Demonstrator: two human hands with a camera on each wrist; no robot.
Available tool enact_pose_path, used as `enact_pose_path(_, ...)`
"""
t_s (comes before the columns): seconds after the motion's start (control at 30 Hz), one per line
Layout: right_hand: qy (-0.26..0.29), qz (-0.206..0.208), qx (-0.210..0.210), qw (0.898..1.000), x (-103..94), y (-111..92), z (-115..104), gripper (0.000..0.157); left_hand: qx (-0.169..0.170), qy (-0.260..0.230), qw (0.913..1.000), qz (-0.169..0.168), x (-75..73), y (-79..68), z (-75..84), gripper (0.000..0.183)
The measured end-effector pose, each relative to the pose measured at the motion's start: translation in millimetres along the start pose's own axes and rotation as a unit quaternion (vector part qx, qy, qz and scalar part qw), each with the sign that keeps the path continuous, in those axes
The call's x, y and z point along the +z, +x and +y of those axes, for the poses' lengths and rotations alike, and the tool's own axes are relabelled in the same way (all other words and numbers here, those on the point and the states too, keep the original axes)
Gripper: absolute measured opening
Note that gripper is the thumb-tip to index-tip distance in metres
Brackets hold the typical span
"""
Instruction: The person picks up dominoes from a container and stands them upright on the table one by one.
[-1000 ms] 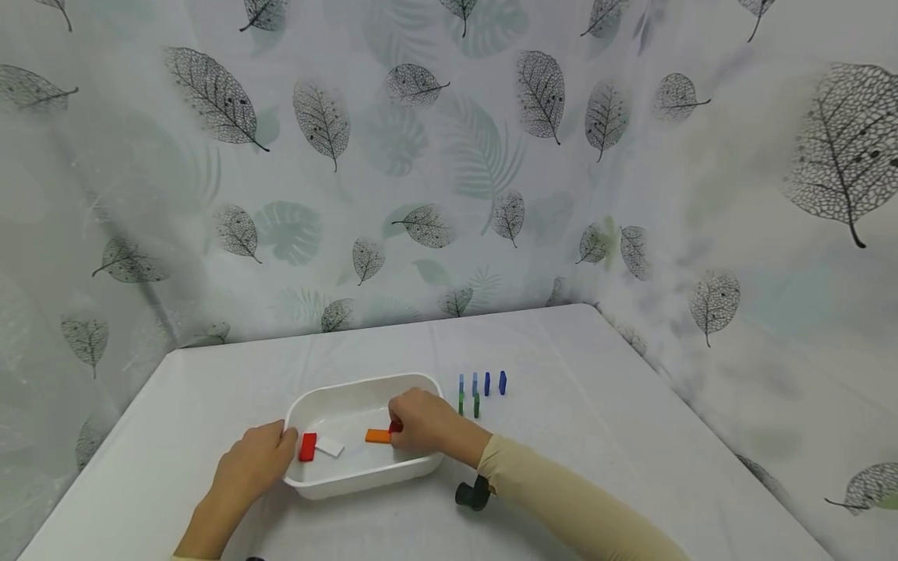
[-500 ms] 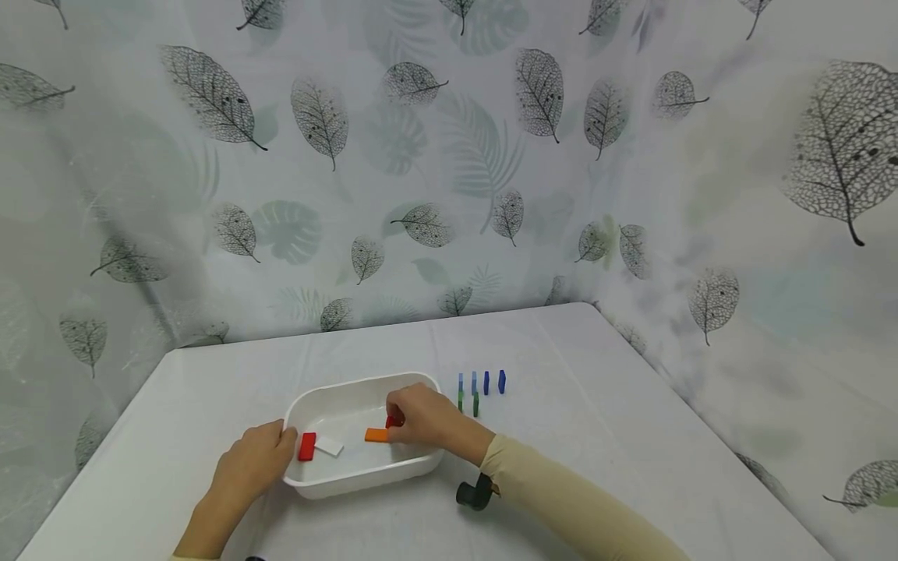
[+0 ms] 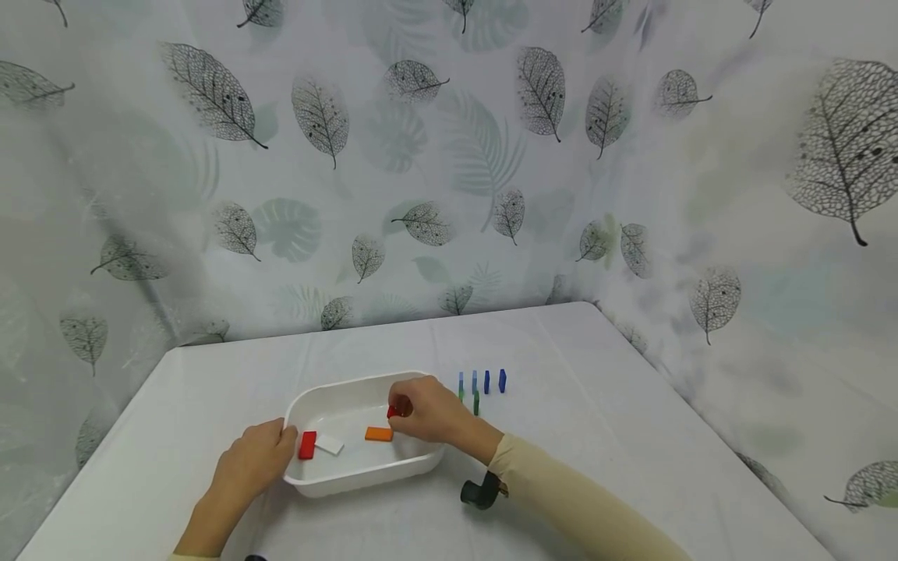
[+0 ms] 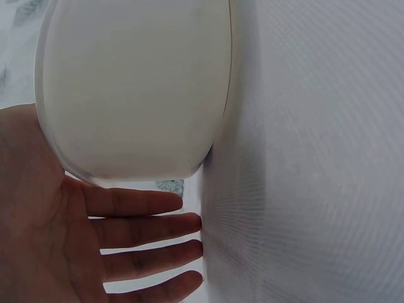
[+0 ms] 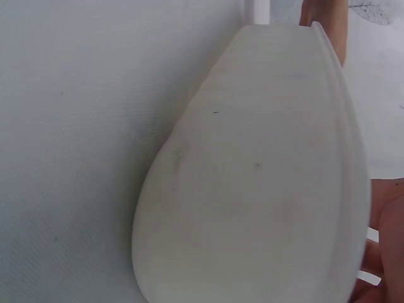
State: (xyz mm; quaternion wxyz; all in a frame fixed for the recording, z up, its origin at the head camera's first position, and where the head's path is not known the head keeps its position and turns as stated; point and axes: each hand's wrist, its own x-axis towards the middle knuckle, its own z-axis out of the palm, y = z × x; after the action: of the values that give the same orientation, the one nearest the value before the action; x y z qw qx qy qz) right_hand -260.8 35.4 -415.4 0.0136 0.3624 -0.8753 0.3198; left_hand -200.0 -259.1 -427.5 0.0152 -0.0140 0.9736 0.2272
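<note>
A white plastic tray [image 3: 365, 473] with raised sides stands on the table. My left hand [image 3: 259, 458] holds its left end, the thumb over the rim; in the left wrist view the other fingers [image 4: 142, 232] extend straight along the outside. Reaching in over the right end, my right hand [image 3: 424, 409] pinches a red block [image 3: 394, 411] between thumb and fingers, partly covered by them. Below it on the tray floor lies an orange block [image 3: 379, 434]. A white block [image 3: 329, 445] and another red block [image 3: 307, 445] lie at the left inside.
Right of the tray, several thin blocks stand on edge: light blue [image 3: 474, 381] and dark blue [image 3: 502, 381] ones in a back row, green [image 3: 476, 403] ones in front. A black wrist device [image 3: 480, 492] hangs under my right forearm. Leaf-patterned curtains [image 3: 449, 156] surround the table.
My right hand has risen slightly, lifting the pinched red block away from the orange block, which now shows more fully. The left hand and tray have stayed in place.
</note>
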Motion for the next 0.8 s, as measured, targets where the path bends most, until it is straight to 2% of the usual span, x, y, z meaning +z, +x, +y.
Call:
enact_pose_path(0.27,0.043,0.036,-0.023,0.998,-9.1,-5,1,0.008,-0.004,-0.001,1.0,-0.004,-0.6,-0.8,0.8,0.032)
enact_pose_path(0.53,0.065,0.054,-0.01,0.996,-19.6,-8,-2,0.01,0.005,-0.004,1.0,0.005,-0.9,-2.5,0.8,0.03)
enact_pose_path(0.8,0.076,0.071,-0.015,0.994,-27.9,-13,1,0.011,0.002,-0.01,0.9999,0.006,-0.2,-2.8,1.2,0.033)
